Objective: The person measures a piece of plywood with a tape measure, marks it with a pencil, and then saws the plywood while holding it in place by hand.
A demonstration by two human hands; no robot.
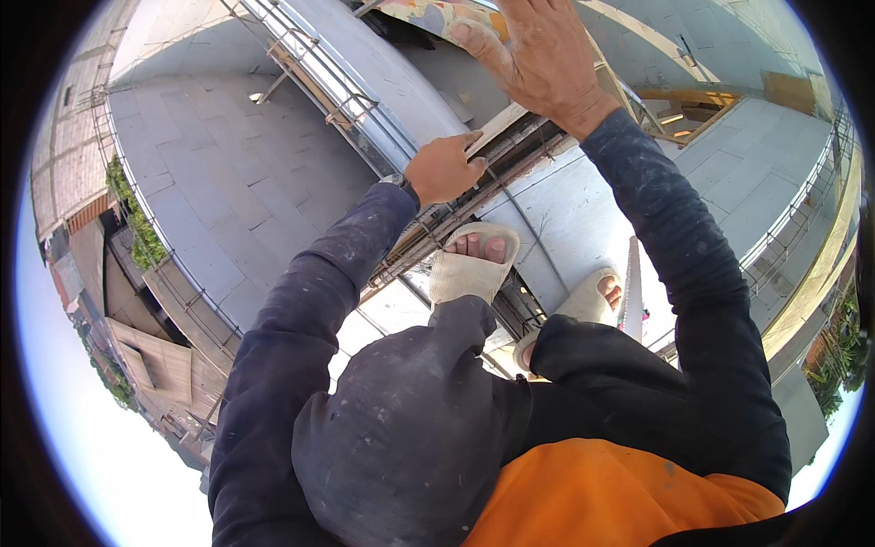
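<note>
My left hand point(442, 169) grips a narrow wooden board point(501, 121) along a long grey formwork edge, beside tied rebar point(342, 105). My right hand point(542, 64) is raised at the top of the view, fingers apart, with nothing visible in it. My feet, in cream slide sandals point(460, 278), are on and beside a pale panel point(551, 219) crossed by thin steel bars. A hand saw point(630, 287) lies or leans beside my right foot, its handle mostly hidden.
Grey block-patterned surfaces point(191, 173) spread to both sides, bordered by rebar cages point(788, 228). A timber-framed opening point(674, 114) is at upper right. Beyond the left edge are building roofs point(150, 356), greenery point(146, 237) and open sky, indicating a raised spot.
</note>
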